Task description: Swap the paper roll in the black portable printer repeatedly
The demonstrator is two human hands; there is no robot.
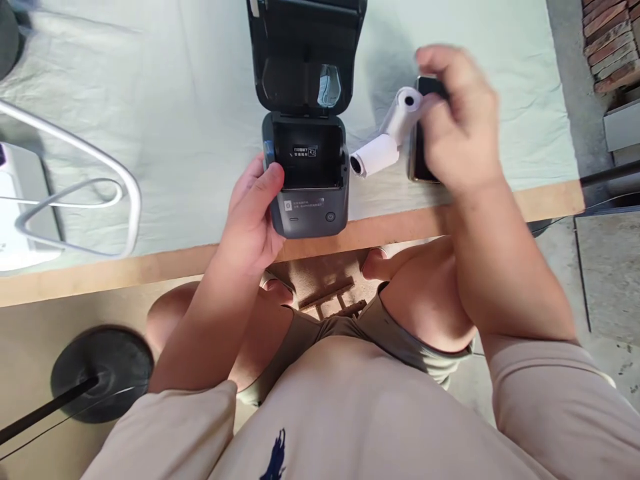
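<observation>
Left hand (253,213) grips the label printer (307,180) at the near table edge, thumb on its left rim; lid (305,53) open, pointing far. Right hand (457,120), blurred, pinches a paper roll (404,113); second roll (375,155) just right of printer, long axis left-right.

- A pale green cloth (190,100) covers the table top.
- The table's bare wooden edge (150,267) runs along the near side.
- A white bent-tube frame (100,167) lies on the cloth at the left.
- A black round stand base (103,373) sits on the floor below.
- Red bricks (613,43) are stacked at the upper right.
</observation>
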